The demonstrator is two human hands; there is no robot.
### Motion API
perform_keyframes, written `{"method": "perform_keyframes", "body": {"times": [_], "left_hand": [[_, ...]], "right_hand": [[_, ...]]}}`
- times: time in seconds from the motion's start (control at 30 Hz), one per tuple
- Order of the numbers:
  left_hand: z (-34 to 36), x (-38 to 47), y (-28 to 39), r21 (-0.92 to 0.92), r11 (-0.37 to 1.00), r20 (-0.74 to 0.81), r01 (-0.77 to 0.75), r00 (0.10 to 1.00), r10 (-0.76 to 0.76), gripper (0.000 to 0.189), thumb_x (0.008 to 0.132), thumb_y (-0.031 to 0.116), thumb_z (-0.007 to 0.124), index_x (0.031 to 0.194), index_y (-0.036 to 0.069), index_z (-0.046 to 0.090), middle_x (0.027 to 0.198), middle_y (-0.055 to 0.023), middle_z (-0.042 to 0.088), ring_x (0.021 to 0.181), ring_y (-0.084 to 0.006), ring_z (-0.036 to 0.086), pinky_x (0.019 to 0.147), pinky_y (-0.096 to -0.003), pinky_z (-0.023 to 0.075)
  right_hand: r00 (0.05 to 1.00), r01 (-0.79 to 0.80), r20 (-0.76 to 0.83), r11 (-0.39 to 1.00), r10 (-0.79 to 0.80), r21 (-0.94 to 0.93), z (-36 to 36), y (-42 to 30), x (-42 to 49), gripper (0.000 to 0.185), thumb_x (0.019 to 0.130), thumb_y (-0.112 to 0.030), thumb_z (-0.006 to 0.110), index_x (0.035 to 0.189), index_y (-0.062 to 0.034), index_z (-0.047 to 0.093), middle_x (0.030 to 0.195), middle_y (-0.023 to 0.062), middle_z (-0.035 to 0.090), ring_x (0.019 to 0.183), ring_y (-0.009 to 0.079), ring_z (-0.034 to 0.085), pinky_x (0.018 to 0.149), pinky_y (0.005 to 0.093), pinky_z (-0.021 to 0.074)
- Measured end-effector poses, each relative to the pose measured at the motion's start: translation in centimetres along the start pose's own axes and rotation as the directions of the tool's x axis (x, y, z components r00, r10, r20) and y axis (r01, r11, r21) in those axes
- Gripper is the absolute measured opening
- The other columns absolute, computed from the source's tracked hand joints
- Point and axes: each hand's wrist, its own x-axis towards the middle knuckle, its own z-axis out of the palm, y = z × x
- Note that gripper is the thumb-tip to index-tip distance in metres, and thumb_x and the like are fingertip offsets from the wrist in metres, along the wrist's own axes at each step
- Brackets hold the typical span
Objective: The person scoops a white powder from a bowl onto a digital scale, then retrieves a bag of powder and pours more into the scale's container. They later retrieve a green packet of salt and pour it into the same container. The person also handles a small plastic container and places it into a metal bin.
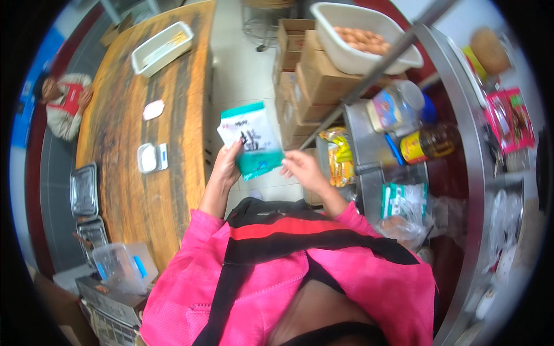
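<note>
A white and teal plastic packet [255, 145] with dark printed writing is held up before me, above the tiled floor. My left hand [228, 164] grips its left edge, thumb on the front face. At the packet's lower right corner are the fingertips of my right hand [303, 170]; whether they pinch the corner or only touch it, I cannot tell. On the wooden table to the left, a small clear tub of white contents [147, 158] rests on a white scale [163, 156]. Similar teal and white packets [404, 200] lie on the steel shelf at right.
A white bin [162, 49] and a pink-white lid [153, 110] are on the wooden table [125, 194]. A co-worker [67, 104] is at its far left side. Stacked cartons [320, 82] bear a white basin of eggs [361, 40]. The steel shelf holds an oil bottle [428, 143].
</note>
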Motion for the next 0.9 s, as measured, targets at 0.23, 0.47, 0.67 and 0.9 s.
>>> {"method": "perform_keyframes", "body": {"times": [0.23, 0.47, 0.67, 0.9], "left_hand": [[-3.9, 0.7, 8.6, 0.285, 0.936, 0.043, -0.208, 0.978, 0.204, 0.032, 0.086, 0.018, 0.059, 0.114, 0.005, 0.05, 0.102, -0.0028, 0.059, 0.091, -0.0096, 0.055, 0.074, -0.0256, 0.0458], [-7.6, 0.1, 14.2, 0.27, 0.91, -0.036, -0.316, 0.941, 0.337, 0.027, 0.085, 0.012, 0.058, 0.11, 0.003, 0.052, 0.095, -0.0096, 0.062, 0.081, -0.0189, 0.062, 0.063, -0.0293, 0.0523], [-11.1, -0.1, 16.3, 0.214, 0.89, -0.186, -0.403, 0.878, 0.442, 0.029, 0.083, 0.007, 0.059, 0.111, 0.003, 0.051, 0.097, -0.0106, 0.062, 0.083, -0.02, 0.062, 0.063, -0.0289, 0.0524], [-12.1, 2.2, 19.1, 0.223, 0.844, -0.386, -0.488, 0.75, 0.536, 0.031, 0.083, 0.007, 0.06, 0.111, 0.001, 0.05, 0.096, -0.0104, 0.062, 0.079, -0.0192, 0.063, 0.065, -0.0281, 0.0534]], "right_hand": [[0.933, 0.351, -0.033, 0.928, -0.357, -0.128, 6.4, -7.1, 11.4, 0.016, 0.088, -0.008, 0.054, 0.099, 0.0028, 0.057, 0.08, 0.0041, 0.058, 0.068, 0.0089, 0.056, 0.06, 0.0217, 0.0463], [0.869, 0.488, 0.17, 0.863, -0.466, -0.129, 13.6, -10.7, 20.6, 0.012, 0.084, -0.008, 0.06, 0.09, 0.0024, 0.062, 0.077, 0.0025, 0.05, 0.068, 0.0083, 0.049, 0.06, 0.0199, 0.0396], [0.749, 0.597, 0.451, 0.79, -0.486, -0.141, 18.3, -9.9, 28.7, 0.009, 0.084, -0.006, 0.06, 0.082, 0.0025, 0.059, 0.077, 0.0011, 0.052, 0.068, 0.0073, 0.046, 0.061, 0.0197, 0.0359], [0.647, 0.508, 0.691, 0.858, -0.324, -0.073, 22.2, -10.1, 37.4, 0.009, 0.084, -0.007, 0.06, 0.081, 0.0016, 0.06, 0.072, -0.001, 0.049, 0.067, 0.0055, 0.044, 0.059, 0.02, 0.0342]]}}
